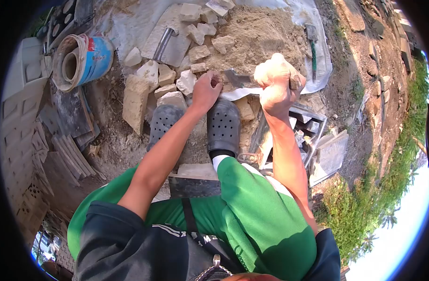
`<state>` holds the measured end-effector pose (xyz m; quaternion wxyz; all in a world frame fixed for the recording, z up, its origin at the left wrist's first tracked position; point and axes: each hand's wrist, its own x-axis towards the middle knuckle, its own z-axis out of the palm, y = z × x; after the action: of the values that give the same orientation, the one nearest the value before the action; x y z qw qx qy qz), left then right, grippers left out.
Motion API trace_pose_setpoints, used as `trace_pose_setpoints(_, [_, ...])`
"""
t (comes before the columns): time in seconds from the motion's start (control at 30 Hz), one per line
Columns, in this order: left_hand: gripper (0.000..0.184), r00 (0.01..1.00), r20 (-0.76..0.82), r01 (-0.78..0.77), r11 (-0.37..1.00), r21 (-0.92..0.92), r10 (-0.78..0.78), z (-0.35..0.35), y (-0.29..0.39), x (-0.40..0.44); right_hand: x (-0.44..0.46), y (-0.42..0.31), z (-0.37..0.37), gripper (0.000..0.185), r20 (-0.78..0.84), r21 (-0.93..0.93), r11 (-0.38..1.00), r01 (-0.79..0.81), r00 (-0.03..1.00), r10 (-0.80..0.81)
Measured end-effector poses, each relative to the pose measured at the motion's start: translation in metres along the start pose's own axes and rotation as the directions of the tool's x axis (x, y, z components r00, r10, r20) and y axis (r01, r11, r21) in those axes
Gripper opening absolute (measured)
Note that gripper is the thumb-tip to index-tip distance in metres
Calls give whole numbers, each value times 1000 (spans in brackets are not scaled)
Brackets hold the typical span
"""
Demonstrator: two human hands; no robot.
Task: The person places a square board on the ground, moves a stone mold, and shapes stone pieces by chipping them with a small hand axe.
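Observation:
My right hand (pixel 276 84) is closed in a fist round a wooden-handled tool (pixel 295 82); the handle's end shows beside the fist. A dark flat metal blade (pixel 236 78) lies to the left of that fist and seems to belong to the same tool, though the join is hidden. My left hand (pixel 206 91) has its fingers curled together just above my shoe, near a pale stone block (pixel 186 83). Whatever those fingers hold, if anything, cannot be made out. Several rough pale stones (pixel 166 75) lie close to it on the left.
A heap of sandy rubble (pixel 259 35) lies ahead on a white sheet (pixel 323 70). A metal-shafted tool (pixel 165 44) rests on a stone slab (pixel 179 55). A green-handled hammer (pixel 313 54) lies right. A bucket (pixel 96 58) stands left; a crate (pixel 321 122) holds stone pieces.

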<state>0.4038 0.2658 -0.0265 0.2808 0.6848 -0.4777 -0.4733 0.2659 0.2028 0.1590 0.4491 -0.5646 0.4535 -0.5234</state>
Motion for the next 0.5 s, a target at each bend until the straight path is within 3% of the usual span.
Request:
trace_pose_setpoints(0.07, [31,1000,-22,-17,998,66,19,-1,5,-2,4,-20,-4,41,-29,90,995,-48,998,51])
trace_pose_setpoints(0.1, [31,1000,-25,-12,998,62,14,-1,5,-2,5,-38,-3,41,-56,83,996,23,998,-18])
trace_pose_setpoints(0.17, [24,992,-119,-35,999,-4,34,2,2,-2,4,-54,-6,40,-94,400,915,44,996,-7])
trace_pose_setpoints(0.2, [24,993,-115,-32,999,-3,31,4,-1,-1,3,-51,-5,40,-96,399,916,41,995,-3])
trace_pose_setpoints(0.27, [21,986,-167,-22,994,-105,5,9,-7,0,1,-36,2,39,-89,276,959,57,995,-34])
trace_pose_setpoints(0.3, [21,987,-163,-25,994,-106,7,10,-8,-1,-7,-12,6,39,-50,13,1000,5,999,-4])
trace_pose_setpoints(0.33, [20,983,-184,-32,997,-65,19,9,-8,-1,-13,23,5,39,4,-181,976,122,992,-123])
trace_pose_setpoints(0.5, [18,973,-228,-47,996,-71,30,8,-8,3,10,-6,7,41,25,-28,999,17,1000,-16])
